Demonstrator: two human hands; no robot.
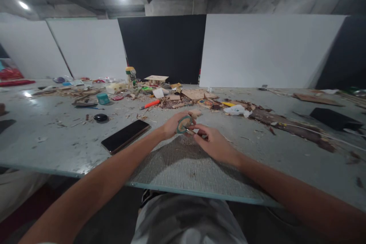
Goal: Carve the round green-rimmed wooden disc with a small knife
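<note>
My left hand [173,125] is closed around a small round wooden piece [185,123] with a teal rim, its tan face tilted toward me. Pinched in the fingers of my right hand [213,143] is a thin tool with a metallic tip [188,131]; the tip meets the face of the round piece. Whether it is a blade or a brush I cannot tell. Both hands are just above the near part of the grey table [183,167]. A black smartphone [126,136] lies flat left of my left hand.
Behind the hands lie an orange utility knife [151,104], wood scraps [197,94] and crumpled white tissue [237,110]. Long bark strips [288,124] stretch right. A black oval object [100,117], a teal jar [103,98] and a yellow-capped bottle [130,77] stand farther left.
</note>
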